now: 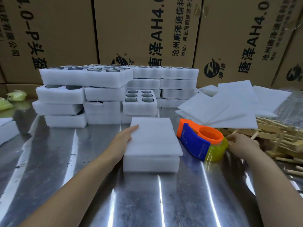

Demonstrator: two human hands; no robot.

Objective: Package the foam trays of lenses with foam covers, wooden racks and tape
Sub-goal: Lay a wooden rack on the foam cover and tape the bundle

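A white foam tray (150,163) lies in front of me on the steel table, with a flat foam cover (154,136) laid on top, slightly askew. My left hand (125,136) rests against the left edge of the cover with straight fingers. To the right lies an orange and blue tape dispenser (196,139) with a yellow roll of tape (216,153). My right hand (241,143) is just beyond the dispenser, at the edge of a pile of wooden racks (278,138); its fingers pinch a wooden piece there.
Stacks of foam trays with dark lenses (101,94) fill the back of the table. Loose foam covers (229,105) lie fanned at the right over the racks. Cardboard boxes (147,30) wall off the back. Yellow-green bags (14,97) sit far left.
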